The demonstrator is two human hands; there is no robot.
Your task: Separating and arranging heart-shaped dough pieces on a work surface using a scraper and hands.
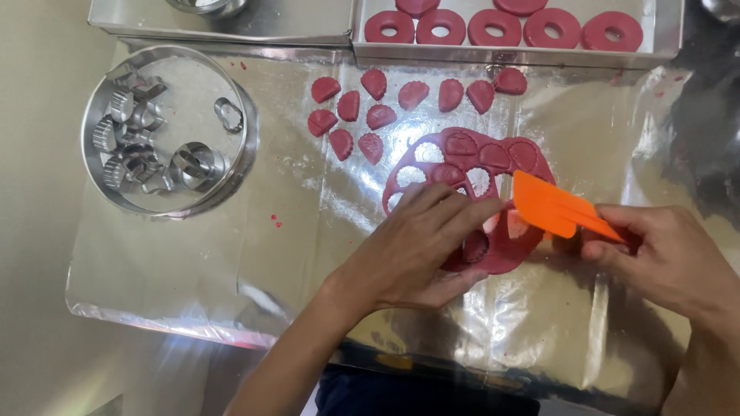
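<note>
- Red dough sheet [493, 166], rolled flat and punched with several holes, is lying on the foil-covered table [193, 270], a little right of the middle.
- Some cut shapes are sitting uncut-out in the sheet's upper part, while its left edge is showing open holes with foil shining through.
- Left hand [412, 250] is resting over the sheet's lower left edge, fingers spread and pressing down beside a small round cutter [475, 246]; whether the fingers are gripping the cutter I cannot tell.
- Right hand [667, 254] is closing around the handle end of an orange scraper [559, 206], whose flat blade is reaching left onto the sheet's right edge.
- Leaf-shaped red pieces [401, 104] are lying in loose rows just above and left of the sheet, apart from one another.
- Along the far edge, a metal tray [667, 42] is holding red dough rings [505, 27] side by side, with a second steel tray [223, 27] touching its left side.
- Well to the left, a round metal tin [166, 127] is holding a cluster of steel cutters.
- Bare foil is lying open between the tin and the sheet, and in front of the left hand down to the foil's near edge.
- Right of the sheet, foil is running bare toward the table's dark right edge.
</note>
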